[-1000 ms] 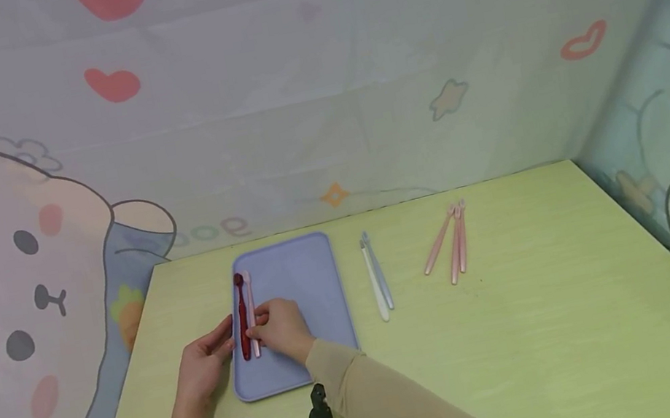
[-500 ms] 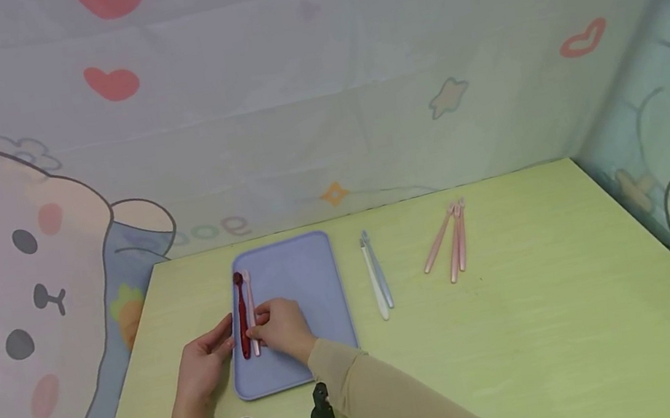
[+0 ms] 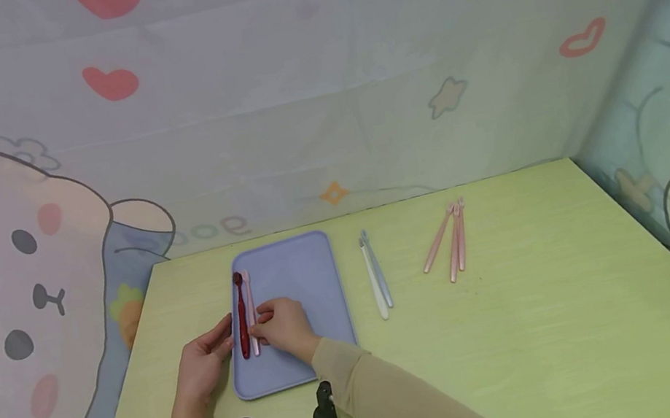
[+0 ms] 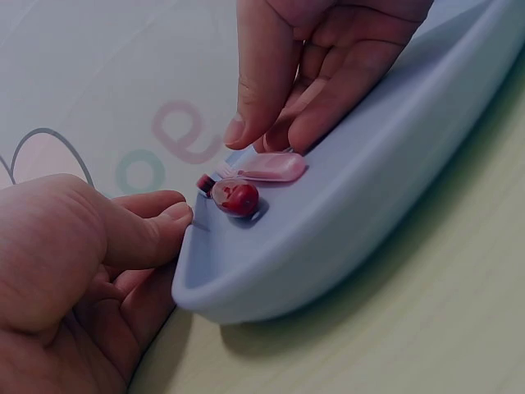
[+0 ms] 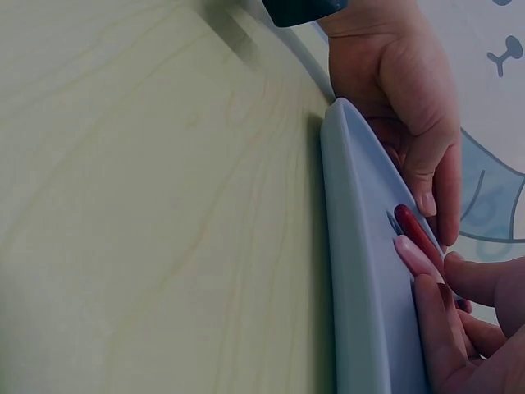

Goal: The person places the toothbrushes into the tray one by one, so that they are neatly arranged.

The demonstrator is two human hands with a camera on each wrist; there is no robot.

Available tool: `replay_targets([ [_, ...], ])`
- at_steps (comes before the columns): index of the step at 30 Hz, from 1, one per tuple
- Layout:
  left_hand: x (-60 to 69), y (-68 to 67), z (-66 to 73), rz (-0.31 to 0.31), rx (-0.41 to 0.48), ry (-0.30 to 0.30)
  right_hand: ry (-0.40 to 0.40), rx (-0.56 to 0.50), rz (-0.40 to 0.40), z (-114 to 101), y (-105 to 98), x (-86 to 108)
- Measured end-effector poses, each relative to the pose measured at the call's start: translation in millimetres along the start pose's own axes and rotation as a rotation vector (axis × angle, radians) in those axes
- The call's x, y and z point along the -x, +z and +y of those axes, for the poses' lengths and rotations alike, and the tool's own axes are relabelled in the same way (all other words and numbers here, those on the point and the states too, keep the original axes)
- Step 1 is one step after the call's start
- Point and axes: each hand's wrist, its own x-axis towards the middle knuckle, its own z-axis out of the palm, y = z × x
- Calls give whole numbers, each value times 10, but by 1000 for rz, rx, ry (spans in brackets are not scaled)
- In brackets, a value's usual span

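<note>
A red toothbrush (image 3: 243, 320) and a pink toothbrush (image 3: 249, 301) lie side by side, heads away from me, along the left side of a blue-purple tray (image 3: 291, 264). My right hand (image 3: 285, 330) reaches over the tray, its thumb and fingers pinching the pink toothbrush at mid-handle. In the left wrist view, the pink handle (image 4: 279, 167) rests on the tray floor beside the rounded red handle end (image 4: 236, 198). My left hand (image 3: 199, 371) is outside the tray, thumb and fingertips touching its left edge; these fingers look fairly straight.
Right of the tray, a white toothbrush (image 3: 375, 283) and a blue toothbrush (image 3: 379, 272) lie close together on the yellow-green table (image 3: 527, 325). Several pink toothbrushes (image 3: 453, 248) are fanned out farther right. A printed cloth (image 3: 316, 94) hangs behind the table.
My right hand and forearm have shifted very slightly to the right. My left hand, the tray and the toothbrushes show no visible movement.
</note>
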Motion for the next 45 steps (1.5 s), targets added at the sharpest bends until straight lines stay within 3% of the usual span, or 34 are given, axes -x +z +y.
replay_targets([
  [10,1,2,-1,-10,22,8,1,-22,-6,73,-17,-64],
  [22,12,-3,5,-6,34,-16,-1,-104,-109,1,-200,19],
  [29,6,9,15,-5,28,-21,-46,-215,-146,-32,-433,98],
  [36,2,36,24,2,26,-9,-35,-327,-169,-51,-711,145],
  [45,-6,49,23,9,9,-6,-67,-346,-159,5,-1135,126],
])
